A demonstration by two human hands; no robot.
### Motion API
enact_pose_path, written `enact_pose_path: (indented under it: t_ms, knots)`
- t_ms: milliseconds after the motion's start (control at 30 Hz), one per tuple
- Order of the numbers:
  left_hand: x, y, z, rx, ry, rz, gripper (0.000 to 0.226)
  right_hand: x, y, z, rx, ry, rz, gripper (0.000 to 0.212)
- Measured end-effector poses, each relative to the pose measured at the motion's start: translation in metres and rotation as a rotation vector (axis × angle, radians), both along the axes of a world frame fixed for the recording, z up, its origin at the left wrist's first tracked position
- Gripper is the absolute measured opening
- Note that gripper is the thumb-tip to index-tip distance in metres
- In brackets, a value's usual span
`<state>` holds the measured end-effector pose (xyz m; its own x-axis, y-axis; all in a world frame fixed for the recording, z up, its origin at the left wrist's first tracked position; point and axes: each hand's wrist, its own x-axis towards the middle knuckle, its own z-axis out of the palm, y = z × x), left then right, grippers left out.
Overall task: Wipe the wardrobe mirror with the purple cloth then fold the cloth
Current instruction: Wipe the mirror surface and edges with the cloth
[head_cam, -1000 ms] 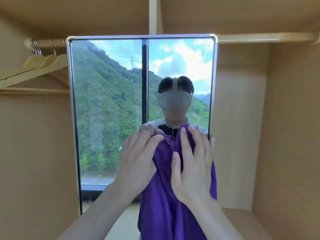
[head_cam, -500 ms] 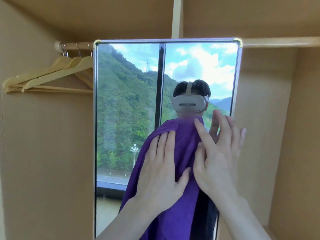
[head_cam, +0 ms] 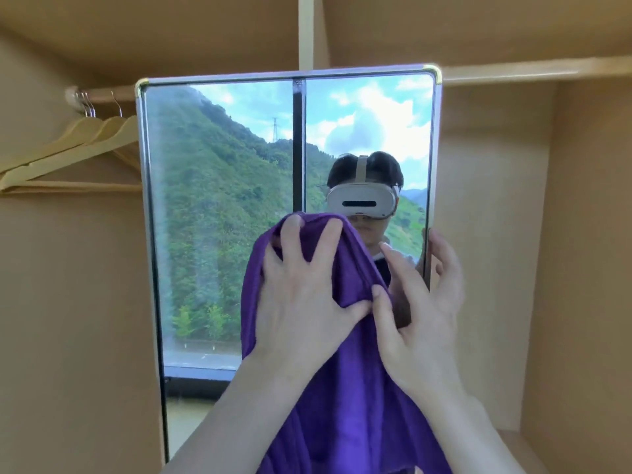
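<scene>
A tall framed mirror (head_cam: 219,206) stands inside a wooden wardrobe and reflects a green hillside, sky and a person wearing a headset. The purple cloth (head_cam: 355,398) hangs against the lower middle of the glass. My left hand (head_cam: 304,292) lies spread over the cloth's bunched top, fingers curled into the fabric and pressing it to the mirror. My right hand (head_cam: 420,316) is just to the right, thumb pinching the cloth's right edge, the other fingers spread near the mirror's right frame.
A clothes rail with wooden hangers (head_cam: 71,148) runs at the upper left, behind the mirror. A wooden shelf (head_cam: 533,68) crosses the upper right. The wardrobe's side wall (head_cam: 588,268) stands on the right, its floor (head_cam: 513,446) at the lower right.
My left hand has slid up and left on the cloth and bunched its top. My right hand has come off the cloth's face and now pinches its edge. The view has tilted.
</scene>
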<state>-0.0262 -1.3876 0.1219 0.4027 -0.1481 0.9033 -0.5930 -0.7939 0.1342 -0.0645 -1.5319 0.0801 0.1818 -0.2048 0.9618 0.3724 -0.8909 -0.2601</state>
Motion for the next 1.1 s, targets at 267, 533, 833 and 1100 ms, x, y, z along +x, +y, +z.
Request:
enact_pose_path:
  t_ms: [267, 533, 833, 1100]
  knots:
    - [-0.006, 0.001, -0.021, -0.015, -0.054, 0.058, 0.091, 0.007, 0.006, 0.015, -0.059, -0.105, -0.125, 0.024]
    - [0.000, 0.005, -0.030, 0.045, -0.105, 0.102, 0.092, 0.018, 0.002, 0.022, -0.174, -0.200, -0.175, 0.020]
    - [0.002, 0.006, -0.033, 0.174, -0.149, 0.092, 0.091, 0.014, 0.002, -0.013, 0.050, -0.092, 0.024, 0.062]
    - [0.011, 0.016, -0.016, 0.322, -0.203, 0.033, 0.097, 0.007, -0.002, -0.024, 0.469, 0.194, 0.218, 0.047]
